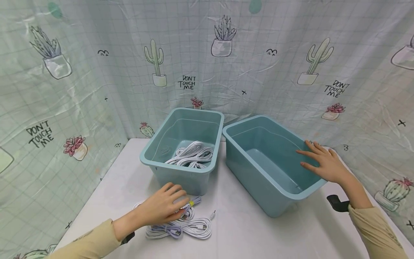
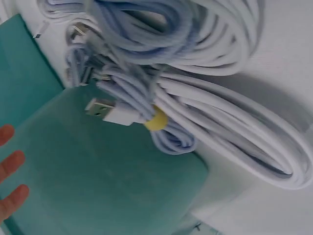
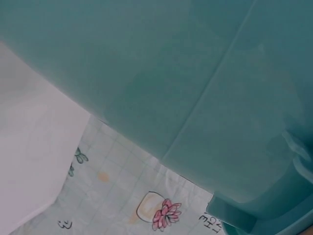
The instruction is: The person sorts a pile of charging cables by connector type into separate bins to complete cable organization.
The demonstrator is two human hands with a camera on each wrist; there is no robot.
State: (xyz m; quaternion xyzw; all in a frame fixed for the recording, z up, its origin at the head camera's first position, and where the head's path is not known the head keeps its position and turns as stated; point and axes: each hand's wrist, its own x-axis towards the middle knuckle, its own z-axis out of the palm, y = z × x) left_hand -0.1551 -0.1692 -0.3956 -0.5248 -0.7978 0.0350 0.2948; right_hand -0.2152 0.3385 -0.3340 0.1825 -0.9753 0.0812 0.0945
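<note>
My left hand [image 1: 166,203] is over a pile of coiled cables in front of the left bin, its fingers loosely bent and holding nothing. In the left wrist view its fingertips [image 2: 11,165] appear apart from the cables. The pile has white cable coils [image 1: 197,228] and lavender cables [image 1: 174,231]. One lavender USB cable [image 2: 171,134] is bound by a yellow tie [image 2: 156,119]. My right hand [image 1: 326,163] is at the right rim of the right bin [image 1: 271,180], fingers spread; whether it touches the rim is unclear.
The left teal bin [image 1: 181,176] contains several white cable coils [image 1: 194,153]. No cables show inside the right bin. Both stand on a white table [image 1: 233,233], with a cactus-printed curtain [image 1: 200,46] behind and at the sides.
</note>
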